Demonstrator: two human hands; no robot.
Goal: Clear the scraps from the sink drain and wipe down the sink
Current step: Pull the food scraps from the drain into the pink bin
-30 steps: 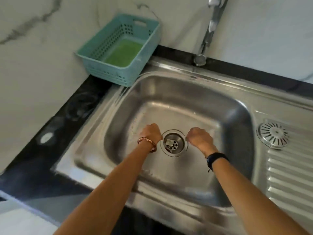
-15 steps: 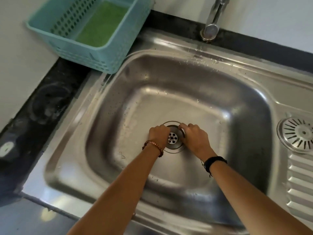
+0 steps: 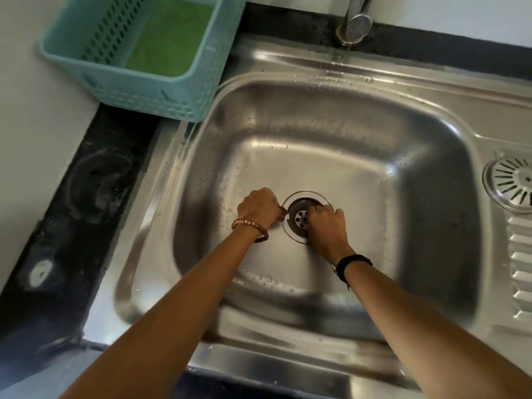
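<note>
The stainless steel sink (image 3: 359, 156) fills the view, wet with scattered drops. Its round drain (image 3: 299, 220) with a perforated centre sits in the basin floor. My left hand (image 3: 259, 210), with a bead bracelet at the wrist, is curled into a fist on the basin floor, touching the drain's left rim. What is inside it is hidden. My right hand (image 3: 326, 226), with a black wristband, lies over the drain's right side with its fingertips bent down into the cup. Whether they pinch anything is hidden. No scraps show.
A teal plastic basket (image 3: 144, 90) holding a green scouring pad (image 3: 169, 38) stands on the black counter (image 3: 86, 197) at the back left. The tap (image 3: 355, 21) rises behind the basin. A round slotted strainer cover (image 3: 512, 182) lies on the ribbed drainboard (image 3: 521, 269) at right.
Both hands started apart on either side of the drain. My right hand has moved onto it and put its fingertips in the cup. The camera has leaned closer over the basin.
</note>
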